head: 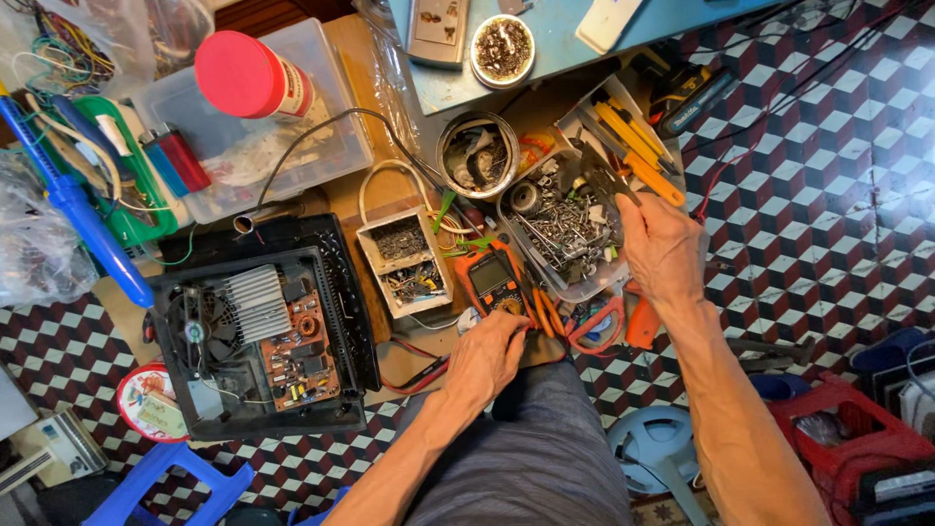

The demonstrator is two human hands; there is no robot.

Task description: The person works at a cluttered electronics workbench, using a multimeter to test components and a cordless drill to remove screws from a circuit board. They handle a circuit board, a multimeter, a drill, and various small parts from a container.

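Observation:
My left hand (pixel 487 353) rests with curled fingers on the lower end of an orange multimeter (pixel 493 279) lying on the floor in front of my knee. My right hand (pixel 662 248) reaches into a clear plastic tray (pixel 565 229) full of screws and small metal parts, its fingers closed on a dark plier-like tool (pixel 606 183) at the tray's far edge. Orange-handled pliers and cutters (pixel 594 326) lie between the two hands.
An opened black appliance (pixel 263 336) with fan, heatsink and brown circuit board sits at left. Around it lie a blue soldering tool (pixel 78 214), a red-lidded can (pixel 251 76), a round tin of parts (pixel 477 154), a small divided box (pixel 404 258) and yellow-handled tools (pixel 633 146).

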